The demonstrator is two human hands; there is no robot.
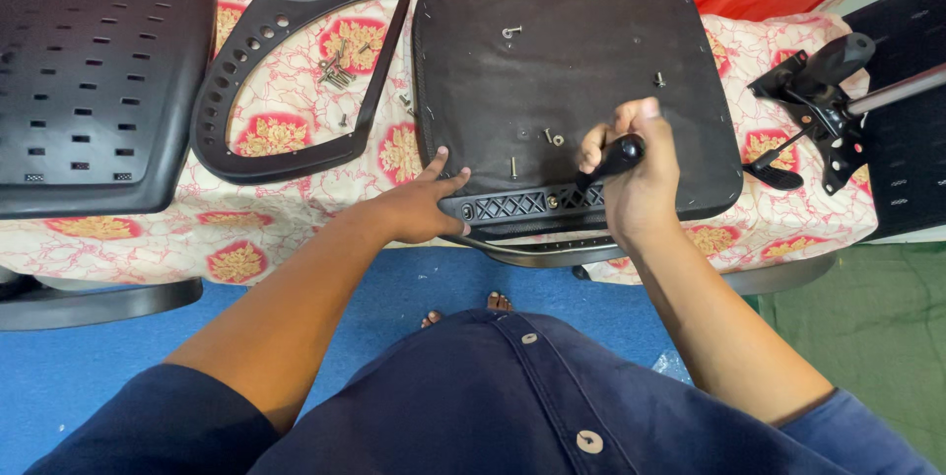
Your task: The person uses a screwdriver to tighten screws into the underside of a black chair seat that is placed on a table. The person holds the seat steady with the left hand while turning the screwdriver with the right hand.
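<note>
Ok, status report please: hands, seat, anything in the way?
Left hand flat on seat edge. Right hand grips screwdriver at armrest bracket. Loose screws nearby.

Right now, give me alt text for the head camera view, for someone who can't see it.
A person's right hand grips a black-handled tool over the near edge of an upturned black chair seat, while the left hand steadies the seat's edge. Loose screws, a curved black chair frame and a perforated backrest lie on a floral cloth.
</note>
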